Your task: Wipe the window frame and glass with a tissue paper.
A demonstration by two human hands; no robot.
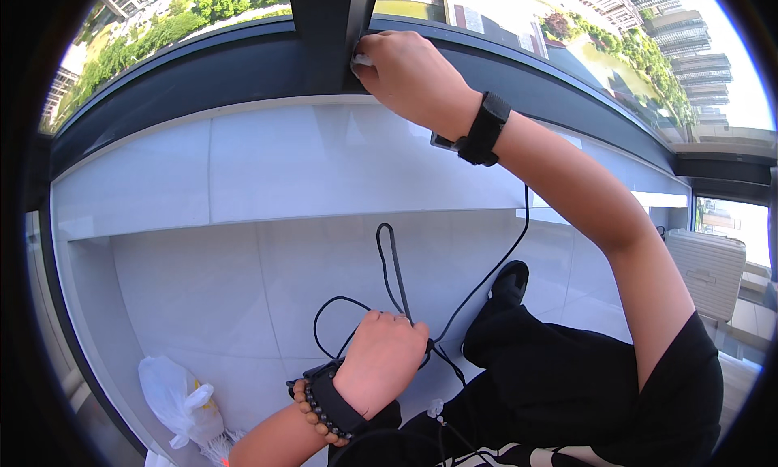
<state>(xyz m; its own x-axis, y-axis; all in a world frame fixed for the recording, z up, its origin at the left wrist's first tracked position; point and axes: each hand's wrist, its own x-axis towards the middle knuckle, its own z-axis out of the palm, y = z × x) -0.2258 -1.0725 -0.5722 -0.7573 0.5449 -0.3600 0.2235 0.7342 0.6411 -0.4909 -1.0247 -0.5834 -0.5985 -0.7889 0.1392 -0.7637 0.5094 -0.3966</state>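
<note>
My right hand point(401, 72) reaches up to the dark metal window mullion point(331, 47). Its fingers pinch a crumpled white wipe or tissue point(363, 61), mostly hidden by the hand, against the corner where the mullion meets the lower window frame point(243, 72). Lower down, in front of my body, my left hand point(384, 357) is closed around a gathered black cable point(389, 266). Loops of the cable stick out above and to the left of the fist, and one strand runs up towards my right forearm. The palm side of my left hand is hidden.
A pale tiled sill point(328, 157) runs below the window, above a tiled floor point(188, 278). A knotted white plastic bag point(182, 400) sits at lower left, beside white strands. My black shoe point(510, 278) is on the floor. A light ribbed suitcase point(705, 272) stands at right.
</note>
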